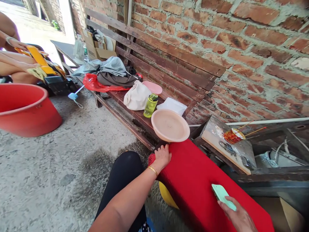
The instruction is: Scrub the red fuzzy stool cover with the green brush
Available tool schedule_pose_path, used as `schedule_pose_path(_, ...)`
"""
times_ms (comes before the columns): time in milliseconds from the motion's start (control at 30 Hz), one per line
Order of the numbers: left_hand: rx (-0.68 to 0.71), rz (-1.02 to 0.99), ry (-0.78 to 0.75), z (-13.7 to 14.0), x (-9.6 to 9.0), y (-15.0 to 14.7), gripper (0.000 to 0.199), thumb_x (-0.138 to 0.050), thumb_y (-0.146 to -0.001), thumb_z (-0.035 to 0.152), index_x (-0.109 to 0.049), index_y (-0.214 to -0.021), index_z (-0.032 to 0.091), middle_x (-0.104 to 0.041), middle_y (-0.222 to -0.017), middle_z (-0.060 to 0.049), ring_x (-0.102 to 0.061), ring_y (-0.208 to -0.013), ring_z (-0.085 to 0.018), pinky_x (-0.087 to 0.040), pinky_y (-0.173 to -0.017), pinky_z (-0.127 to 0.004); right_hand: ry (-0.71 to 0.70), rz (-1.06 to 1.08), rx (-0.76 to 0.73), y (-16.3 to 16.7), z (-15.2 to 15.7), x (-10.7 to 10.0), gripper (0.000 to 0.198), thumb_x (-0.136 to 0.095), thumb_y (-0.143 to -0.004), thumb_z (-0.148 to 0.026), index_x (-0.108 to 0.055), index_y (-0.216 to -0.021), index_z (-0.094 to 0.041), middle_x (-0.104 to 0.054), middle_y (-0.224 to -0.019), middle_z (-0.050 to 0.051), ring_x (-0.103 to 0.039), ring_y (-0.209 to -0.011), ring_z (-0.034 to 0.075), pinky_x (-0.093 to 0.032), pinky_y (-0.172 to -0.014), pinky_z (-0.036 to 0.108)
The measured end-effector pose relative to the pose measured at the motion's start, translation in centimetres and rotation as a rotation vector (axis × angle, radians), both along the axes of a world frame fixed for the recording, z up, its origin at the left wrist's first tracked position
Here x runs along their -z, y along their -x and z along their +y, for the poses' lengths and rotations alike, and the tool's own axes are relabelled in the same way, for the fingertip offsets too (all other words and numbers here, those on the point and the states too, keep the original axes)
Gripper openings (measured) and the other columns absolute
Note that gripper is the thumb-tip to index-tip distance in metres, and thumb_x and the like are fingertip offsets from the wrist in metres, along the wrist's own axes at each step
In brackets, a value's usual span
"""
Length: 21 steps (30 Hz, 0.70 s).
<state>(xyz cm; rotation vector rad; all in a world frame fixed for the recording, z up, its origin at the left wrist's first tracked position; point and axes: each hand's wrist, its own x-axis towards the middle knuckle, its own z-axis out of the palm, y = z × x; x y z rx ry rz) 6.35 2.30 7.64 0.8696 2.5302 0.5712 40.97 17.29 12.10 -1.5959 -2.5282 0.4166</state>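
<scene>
The left hand (162, 157) lies at the centre of the frame, fingers spread flat and pressing the near edge of the red cloth (193, 180), holding nothing; the pink plate (170, 125) sits just above those fingers, almost touching them, on the end of the wooden bench (135, 112). The red cloth runs as a long band from the centre down to the lower right corner; the left hand is at its upper end, the right hand (238, 217) at its lower end. The right hand, low at the right edge, closes its fingers on a mint-green phone (223, 196) that rests slantwise on the cloth. A green bottle (150, 105) and a white bag (137, 96) stand further up the bench, above and left of the plate.
</scene>
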Motion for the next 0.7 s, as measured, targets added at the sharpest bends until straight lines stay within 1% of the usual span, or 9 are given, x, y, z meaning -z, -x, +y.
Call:
schedule_pose_path(67,-0.004,0.03,0.031,-0.2,0.4,-0.1,0.054,-0.046,-0.093,0.046,-0.046,-0.14,0.019,-0.059,-0.126,-0.017,-0.058,-0.113,-0.031,-0.042,-0.095,-0.046,0.042,0.016,0.053,3.9,-1.1,-0.4,0.045,-0.052,-0.069,-0.065,-0.07,-0.094,-0.032,-0.069,-0.09,0.015,-0.068,-0.09,0.037,-0.053,-0.077,0.05)
schedule_pose_path(133,-0.004,0.092,0.038,-0.3,0.9,-0.4,0.053,-0.042,-0.095,0.047,-0.049,-0.138,0.017,-0.06,-0.124,-0.017,-0.059,-0.112,-0.031,-0.042,-0.096,-0.047,0.076,0.034,0.014,8.6,-2.0,0.0,0.054,-0.053,-0.069,-0.063,-0.069,-0.106,-0.027,-0.067,-0.1,0.013,-0.065,-0.099,0.034,-0.052,-0.084,0.046)
schedule_pose_path(267,0.019,0.221,0.039,-0.3,1.4,-0.9,0.053,-0.037,-0.097,0.044,-0.047,-0.139,0.015,-0.06,-0.124,-0.019,-0.059,-0.111,-0.032,-0.042,-0.095,-0.047,0.125,0.076,-0.092,16.8,-2.8,1.9,0.048,-0.056,-0.077,-0.056,-0.067,-0.116,-0.03,-0.062,-0.103,0.005,-0.064,-0.096,0.024,-0.049,-0.083,0.035)
schedule_pose_path(333,0.031,0.238,0.053,-0.3,1.4,-1.0,0.053,-0.035,-0.097,0.045,-0.048,-0.138,0.014,-0.06,-0.123,-0.019,-0.059,-0.111,-0.032,-0.043,-0.094,-0.046,0.142,0.083,-0.108,18.7,-2.5,2.6,0.044,-0.06,-0.077,-0.053,-0.067,-0.115,-0.032,-0.061,-0.102,0.004,-0.064,-0.093,0.022,-0.048,-0.08,0.032)
schedule_pose_path(367,0.034,0.241,0.057,-0.3,1.4,-1.0,0.053,-0.034,-0.097,0.045,-0.048,-0.138,0.013,-0.06,-0.122,-0.019,-0.059,-0.111,-0.032,-0.043,-0.093,-0.046,0.151,0.082,-0.104,18.8,-2.2,2.8,0.044,-0.062,-0.076,-0.052,-0.068,-0.115,-0.032,-0.061,-0.102,0.004,-0.064,-0.093,0.022,-0.048,-0.08,0.032)
schedule_pose_path(433,0.033,0.246,0.053,-0.2,1.4,-1.1,0.052,-0.034,-0.097,0.045,-0.049,-0.136,0.014,-0.061,-0.121,-0.019,-0.059,-0.11,-0.032,-0.044,-0.092,-0.045,0.164,0.074,-0.08,17.6,-1.7,2.8,0.044,-0.064,-0.073,-0.05,-0.069,-0.113,-0.033,-0.063,-0.102,0.004,-0.064,-0.094,0.024,-0.048,-0.081,0.034)
schedule_pose_path(500,0.025,0.252,0.038,-0.1,1.4,-1.1,0.051,-0.035,-0.097,0.044,-0.05,-0.136,0.014,-0.061,-0.121,-0.019,-0.059,-0.11,-0.032,-0.043,-0.093,-0.046,0.164,0.062,-0.036,14.4,-1.1,2.5,0.046,-0.063,-0.072,-0.052,-0.069,-0.113,-0.031,-0.065,-0.102,0.005,-0.064,-0.097,0.027,-0.048,-0.084,0.037)
schedule_pose_path(600,0.009,0.253,0.011,0.1,1.6,-1.2,0.051,-0.038,-0.096,0.043,-0.051,-0.135,0.013,-0.062,-0.119,-0.018,-0.06,-0.108,-0.033,-0.043,-0.093,-0.046,0.15,0.051,0.056,7.2,-0.4,1.8,0.051,-0.054,-0.074,-0.056,-0.068,-0.112,-0.026,-0.068,-0.098,0.011,-0.066,-0.098,0.033,-0.051,-0.083,0.043)
schedule_pose_path(700,-0.005,0.253,-0.004,0.1,1.8,-1.3,0.049,-0.041,-0.095,0.043,-0.053,-0.132,0.013,-0.062,-0.116,-0.018,-0.061,-0.106,-0.032,-0.043,-0.092,-0.045,0.081,0.025,0.093,0.5,0.1,1.5,0.043,-0.05,-0.075,-0.058,-0.071,-0.1,-0.03,-0.07,-0.083,0.015,-0.069,-0.083,0.04,-0.051,-0.073,0.05)
